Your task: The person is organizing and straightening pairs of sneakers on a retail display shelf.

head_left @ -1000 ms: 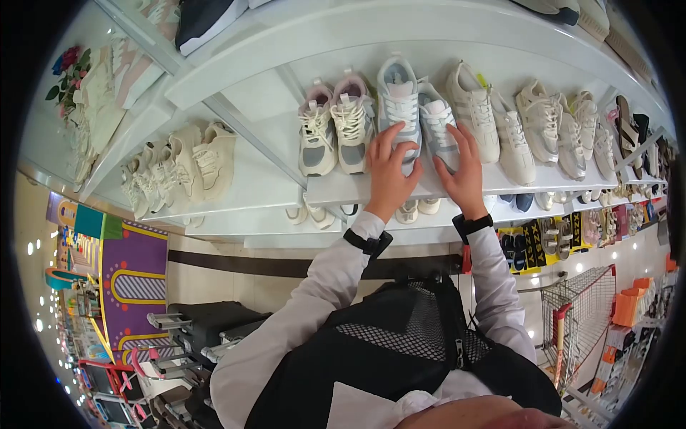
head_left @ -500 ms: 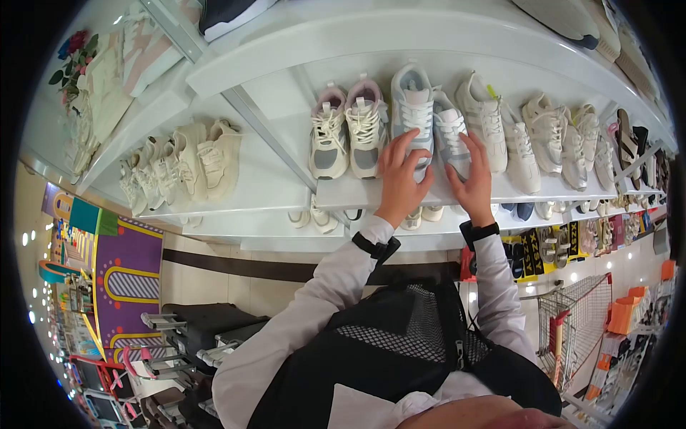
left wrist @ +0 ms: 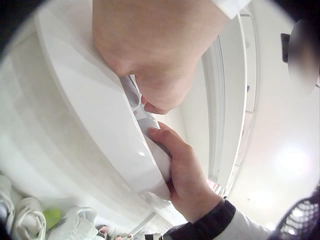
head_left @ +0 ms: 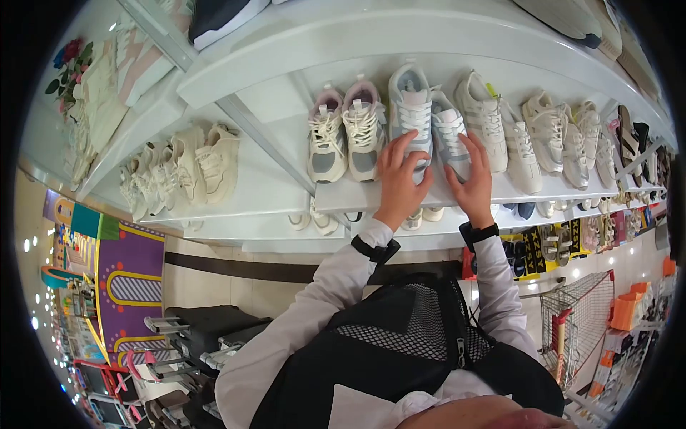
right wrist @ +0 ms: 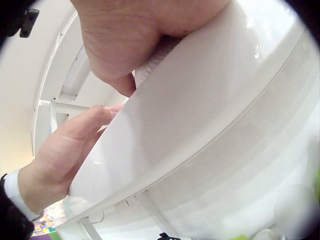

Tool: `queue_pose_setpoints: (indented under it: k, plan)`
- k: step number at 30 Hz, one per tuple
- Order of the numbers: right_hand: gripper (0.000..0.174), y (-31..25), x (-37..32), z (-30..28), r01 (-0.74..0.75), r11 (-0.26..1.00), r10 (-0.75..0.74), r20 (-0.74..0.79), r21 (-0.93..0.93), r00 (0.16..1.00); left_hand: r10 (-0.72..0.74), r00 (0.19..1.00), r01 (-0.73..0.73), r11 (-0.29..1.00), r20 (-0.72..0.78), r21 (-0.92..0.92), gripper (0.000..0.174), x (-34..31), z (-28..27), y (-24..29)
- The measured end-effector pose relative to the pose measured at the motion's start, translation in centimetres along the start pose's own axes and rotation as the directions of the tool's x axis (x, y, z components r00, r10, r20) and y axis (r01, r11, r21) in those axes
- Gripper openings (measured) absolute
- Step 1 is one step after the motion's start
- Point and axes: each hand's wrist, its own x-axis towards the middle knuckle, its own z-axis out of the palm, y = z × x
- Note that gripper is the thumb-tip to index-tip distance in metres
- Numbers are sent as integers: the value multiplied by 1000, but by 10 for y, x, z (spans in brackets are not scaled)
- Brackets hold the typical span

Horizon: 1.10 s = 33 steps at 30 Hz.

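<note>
White shelving (head_left: 350, 196) is spanning the upper half of the frame. At upper centre, the left hand (head_left: 401, 179) is gripping the toe of a grey-white sneaker (head_left: 412, 111), fingers spread and curved over it; the right hand (head_left: 472, 175) is pinching the toe of its mate (head_left: 448, 129) between thumb and fingers. Other pale shoes (head_left: 363, 129) are standing on both sides. A shopping cart (head_left: 580, 307) is standing lower right, a purple panel (head_left: 139, 259) lower left. Yellow-and-black packaging (head_left: 530, 252) right of centre is showing "XZSY".
</note>
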Motion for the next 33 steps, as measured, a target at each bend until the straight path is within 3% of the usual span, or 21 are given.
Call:
queue_pose_setpoints:
  k: [33]
  plan:
    - [73,3,-1,0,8,1000,-8,1,14,1000,-9,1000,9,1000,3,21,26,-1,1,3]
